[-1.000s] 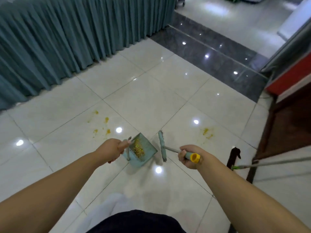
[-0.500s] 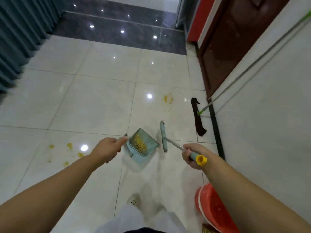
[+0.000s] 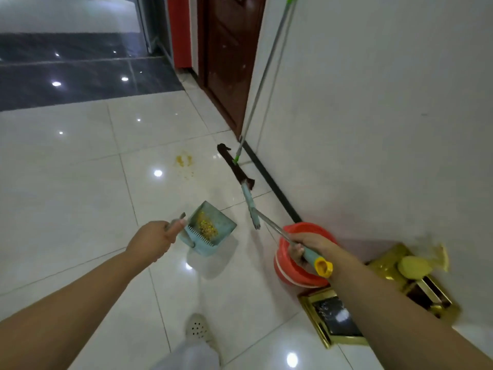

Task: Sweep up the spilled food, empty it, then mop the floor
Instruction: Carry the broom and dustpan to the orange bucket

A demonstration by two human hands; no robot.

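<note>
Head view has swung right vs a sec ago: red bucket & wall now in sight, so emptying looks like the next step. Left hand grips the handle of the teal plastic dustpan, held off the floor w/ yellow crumbly food heaped inside. Right hand is wrapped round the metal broom handle, yellow-capped. Glossy tile floor has a smear left near the mop, which leans on the wall.
</note>
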